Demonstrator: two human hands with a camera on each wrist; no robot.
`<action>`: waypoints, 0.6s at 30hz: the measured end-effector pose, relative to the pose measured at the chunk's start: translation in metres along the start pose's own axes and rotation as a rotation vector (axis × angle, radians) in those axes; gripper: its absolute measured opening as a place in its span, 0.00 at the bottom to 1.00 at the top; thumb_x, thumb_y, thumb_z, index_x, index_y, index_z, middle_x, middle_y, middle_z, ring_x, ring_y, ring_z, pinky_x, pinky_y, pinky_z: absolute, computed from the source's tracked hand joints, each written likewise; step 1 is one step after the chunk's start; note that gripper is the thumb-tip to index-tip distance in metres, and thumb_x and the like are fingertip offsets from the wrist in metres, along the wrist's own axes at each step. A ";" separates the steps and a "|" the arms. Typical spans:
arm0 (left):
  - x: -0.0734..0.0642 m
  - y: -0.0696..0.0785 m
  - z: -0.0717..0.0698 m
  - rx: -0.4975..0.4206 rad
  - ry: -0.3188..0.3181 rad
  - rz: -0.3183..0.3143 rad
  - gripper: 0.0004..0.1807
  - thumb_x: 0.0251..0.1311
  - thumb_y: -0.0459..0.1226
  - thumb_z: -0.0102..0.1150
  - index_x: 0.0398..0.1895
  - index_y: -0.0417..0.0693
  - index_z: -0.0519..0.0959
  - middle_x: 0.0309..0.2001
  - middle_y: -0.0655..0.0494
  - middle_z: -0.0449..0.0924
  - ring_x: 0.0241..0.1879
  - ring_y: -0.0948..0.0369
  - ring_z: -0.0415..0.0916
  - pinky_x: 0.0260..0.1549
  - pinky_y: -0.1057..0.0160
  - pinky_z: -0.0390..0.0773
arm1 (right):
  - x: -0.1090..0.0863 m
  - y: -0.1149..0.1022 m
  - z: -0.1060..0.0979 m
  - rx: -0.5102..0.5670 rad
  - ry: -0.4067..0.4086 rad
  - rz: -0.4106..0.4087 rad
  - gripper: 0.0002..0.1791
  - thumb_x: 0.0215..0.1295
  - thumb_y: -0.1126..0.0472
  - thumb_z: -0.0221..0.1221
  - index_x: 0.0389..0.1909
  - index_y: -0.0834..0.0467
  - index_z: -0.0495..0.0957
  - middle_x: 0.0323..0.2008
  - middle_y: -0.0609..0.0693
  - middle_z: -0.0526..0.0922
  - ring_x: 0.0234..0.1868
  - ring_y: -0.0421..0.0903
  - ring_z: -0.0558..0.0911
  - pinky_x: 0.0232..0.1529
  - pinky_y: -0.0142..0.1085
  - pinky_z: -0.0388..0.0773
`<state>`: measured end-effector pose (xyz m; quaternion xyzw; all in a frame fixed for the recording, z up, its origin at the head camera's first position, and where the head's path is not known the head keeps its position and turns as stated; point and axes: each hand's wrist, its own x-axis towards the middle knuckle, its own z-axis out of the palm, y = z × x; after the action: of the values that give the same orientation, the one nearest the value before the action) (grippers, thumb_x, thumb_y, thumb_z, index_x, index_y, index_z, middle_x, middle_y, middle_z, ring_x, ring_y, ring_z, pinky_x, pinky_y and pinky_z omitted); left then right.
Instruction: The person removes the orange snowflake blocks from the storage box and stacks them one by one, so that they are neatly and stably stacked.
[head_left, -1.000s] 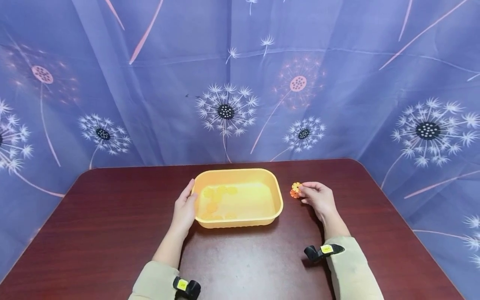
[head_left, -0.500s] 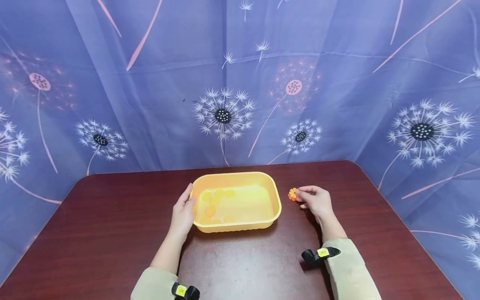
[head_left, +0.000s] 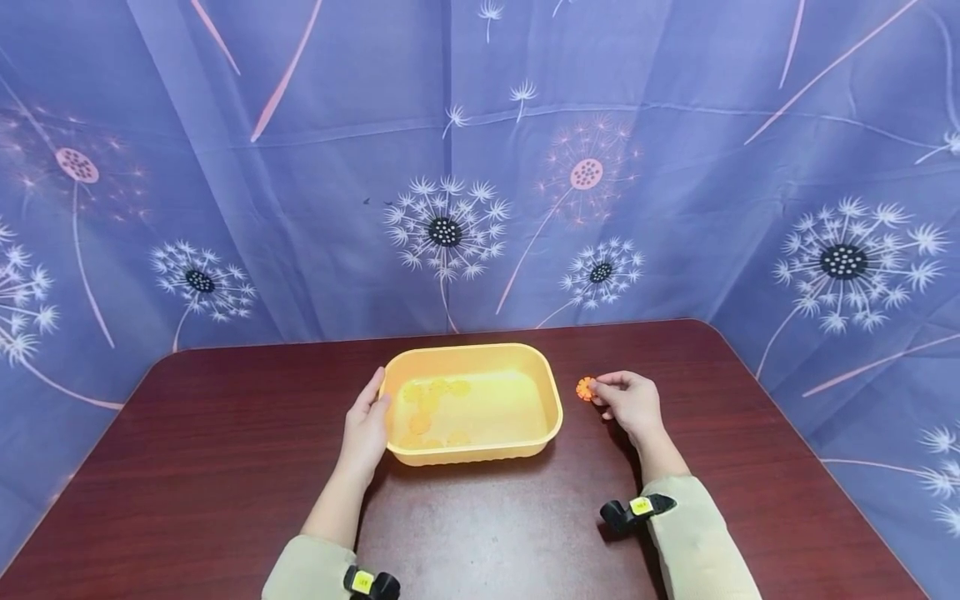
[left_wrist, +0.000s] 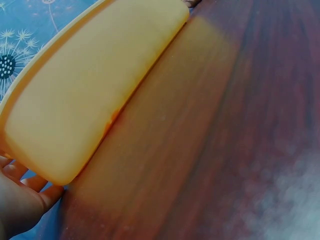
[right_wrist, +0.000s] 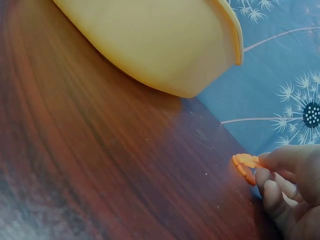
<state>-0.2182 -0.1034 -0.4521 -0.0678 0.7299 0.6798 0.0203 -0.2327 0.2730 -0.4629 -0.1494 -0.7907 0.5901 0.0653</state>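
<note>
Apparently, the left grip [head_left: 365, 425] is holding the tub [head_left: 517, 417] at its left end, probably for steadiness, while the right grip [head_left: 630, 402] is pinching orange discs [head_left: 584, 389] just right of the tub, leaving their outer petals exposed.

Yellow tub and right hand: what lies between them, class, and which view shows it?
The head view shows a strip of bare tabletop, then at least one orange flower-shaped piece pinched by the right hand.
</note>
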 end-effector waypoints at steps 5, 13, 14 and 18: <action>-0.001 0.001 -0.001 -0.001 -0.002 0.009 0.27 0.71 0.36 0.36 0.74 0.54 0.55 0.74 0.56 0.51 0.70 0.57 0.53 0.67 0.55 0.61 | -0.001 -0.002 -0.001 -0.088 0.021 -0.007 0.15 0.59 0.63 0.62 0.42 0.70 0.78 0.20 0.43 0.81 0.19 0.35 0.78 0.16 0.30 0.75; -0.001 0.000 -0.002 -0.006 0.000 0.008 0.28 0.71 0.35 0.36 0.74 0.53 0.55 0.74 0.56 0.51 0.71 0.57 0.52 0.67 0.55 0.60 | -0.001 -0.002 0.002 -0.119 0.042 -0.003 0.13 0.58 0.63 0.62 0.39 0.69 0.79 0.19 0.46 0.81 0.18 0.36 0.78 0.16 0.31 0.76; -0.001 0.000 -0.002 -0.008 -0.001 0.009 0.28 0.71 0.35 0.36 0.74 0.53 0.55 0.74 0.55 0.51 0.71 0.57 0.52 0.67 0.55 0.60 | -0.001 -0.001 0.002 -0.125 0.044 -0.004 0.13 0.58 0.63 0.62 0.39 0.68 0.79 0.19 0.46 0.81 0.18 0.36 0.78 0.16 0.31 0.76; 0.000 -0.002 -0.001 -0.003 -0.006 0.009 0.27 0.71 0.35 0.36 0.74 0.54 0.55 0.74 0.55 0.52 0.71 0.57 0.53 0.66 0.55 0.61 | -0.001 0.001 0.001 -0.142 0.050 0.014 0.13 0.58 0.62 0.63 0.39 0.67 0.79 0.20 0.47 0.81 0.18 0.37 0.78 0.17 0.31 0.77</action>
<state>-0.2176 -0.1045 -0.4538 -0.0627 0.7292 0.6812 0.0193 -0.2319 0.2722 -0.4636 -0.1737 -0.8275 0.5292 0.0703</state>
